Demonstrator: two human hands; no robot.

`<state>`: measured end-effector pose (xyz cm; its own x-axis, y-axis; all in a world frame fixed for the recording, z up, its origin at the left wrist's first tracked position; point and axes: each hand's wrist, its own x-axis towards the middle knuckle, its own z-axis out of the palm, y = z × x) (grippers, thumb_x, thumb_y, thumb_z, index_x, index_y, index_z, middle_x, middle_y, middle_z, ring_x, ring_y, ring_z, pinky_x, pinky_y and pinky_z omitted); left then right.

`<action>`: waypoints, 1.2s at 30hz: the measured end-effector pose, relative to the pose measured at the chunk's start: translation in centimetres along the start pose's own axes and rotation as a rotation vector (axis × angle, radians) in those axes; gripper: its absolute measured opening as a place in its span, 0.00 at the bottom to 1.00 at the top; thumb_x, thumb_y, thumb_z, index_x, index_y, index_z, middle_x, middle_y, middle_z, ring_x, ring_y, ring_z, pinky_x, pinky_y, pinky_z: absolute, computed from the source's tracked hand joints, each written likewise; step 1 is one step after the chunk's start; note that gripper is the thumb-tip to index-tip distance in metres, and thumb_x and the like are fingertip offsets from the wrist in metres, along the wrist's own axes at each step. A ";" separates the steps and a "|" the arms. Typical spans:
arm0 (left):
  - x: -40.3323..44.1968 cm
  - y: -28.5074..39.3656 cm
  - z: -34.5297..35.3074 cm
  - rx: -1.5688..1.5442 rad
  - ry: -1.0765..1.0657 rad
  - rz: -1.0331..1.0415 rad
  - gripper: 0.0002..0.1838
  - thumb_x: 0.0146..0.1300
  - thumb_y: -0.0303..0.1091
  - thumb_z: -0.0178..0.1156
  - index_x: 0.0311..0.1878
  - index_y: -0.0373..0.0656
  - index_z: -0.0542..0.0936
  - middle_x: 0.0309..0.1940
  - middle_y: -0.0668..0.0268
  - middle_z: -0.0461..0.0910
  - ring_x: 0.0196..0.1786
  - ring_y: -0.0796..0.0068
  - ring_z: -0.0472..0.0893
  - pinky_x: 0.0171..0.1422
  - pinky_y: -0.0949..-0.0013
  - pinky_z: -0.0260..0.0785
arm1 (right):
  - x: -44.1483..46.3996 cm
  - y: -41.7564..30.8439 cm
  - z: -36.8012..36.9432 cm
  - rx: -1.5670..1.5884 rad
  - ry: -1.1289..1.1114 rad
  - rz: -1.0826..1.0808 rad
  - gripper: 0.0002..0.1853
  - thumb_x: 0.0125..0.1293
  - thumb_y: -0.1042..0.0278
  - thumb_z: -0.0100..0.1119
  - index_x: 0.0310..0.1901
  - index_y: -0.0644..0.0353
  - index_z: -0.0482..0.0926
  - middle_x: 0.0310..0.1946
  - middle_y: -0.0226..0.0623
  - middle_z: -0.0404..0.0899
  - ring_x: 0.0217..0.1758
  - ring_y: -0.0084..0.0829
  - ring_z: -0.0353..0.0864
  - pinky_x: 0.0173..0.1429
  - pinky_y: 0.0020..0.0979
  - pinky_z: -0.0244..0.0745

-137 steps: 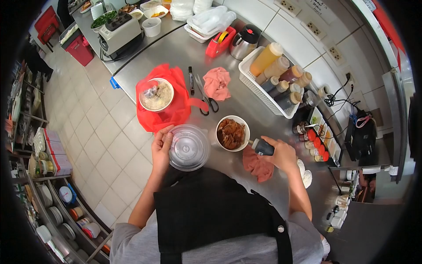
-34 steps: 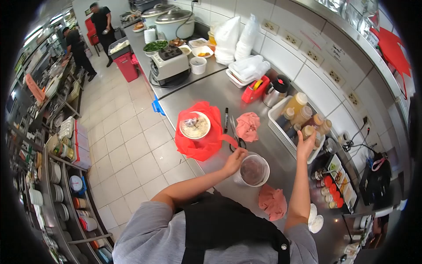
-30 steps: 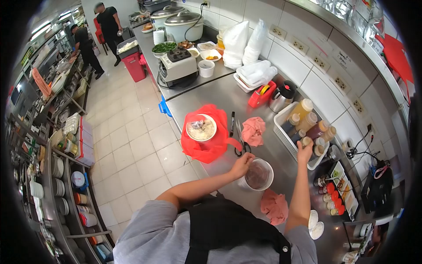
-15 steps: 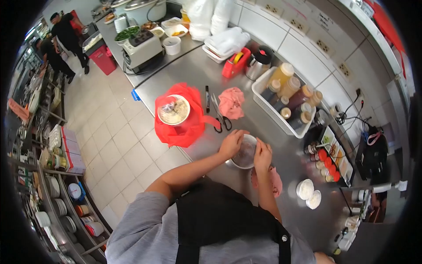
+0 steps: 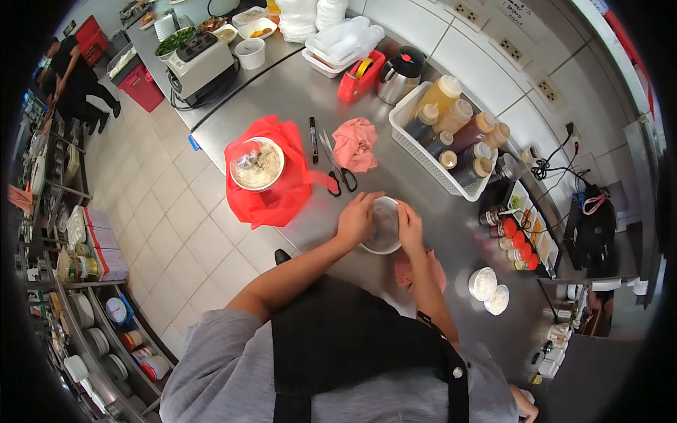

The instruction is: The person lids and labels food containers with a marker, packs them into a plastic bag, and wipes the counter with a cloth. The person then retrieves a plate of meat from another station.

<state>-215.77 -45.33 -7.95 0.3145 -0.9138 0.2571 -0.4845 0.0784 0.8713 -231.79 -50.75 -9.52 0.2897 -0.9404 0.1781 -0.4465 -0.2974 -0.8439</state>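
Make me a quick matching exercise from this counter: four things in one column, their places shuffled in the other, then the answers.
Things
1. Squeeze bottles
2. Lidded bowl
3. Red bag
4. Scissors

Places
A. Beside the black marker
B. In the white basket
C. Around a round tub
D. Between left hand and right hand

Pairs: 1-B, 2-D, 3-C, 4-A

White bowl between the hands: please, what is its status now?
Left hand and right hand at opposite sides of white bowl. Clear lid over it, seal unclear. Pink cloth close by, partly hidden by right forearm.
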 end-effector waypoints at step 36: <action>-4.0 -11.5 -17.5 0.180 -0.262 -0.458 0.25 0.69 0.50 0.50 0.60 0.42 0.72 0.45 0.53 0.81 0.48 0.58 0.80 0.54 0.62 0.69 | 12.8 -7.7 20.9 -0.712 -0.304 0.049 0.37 0.47 0.56 0.72 0.55 0.66 0.66 0.49 0.62 0.72 0.48 0.55 0.78 0.52 0.46 0.75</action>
<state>-197.14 -35.61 -11.63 0.3230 -0.9090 -0.2635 -0.4854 -0.3981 0.7784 -206.98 -57.03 -11.29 0.4287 -0.8995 -0.0847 -0.8718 -0.3872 -0.3001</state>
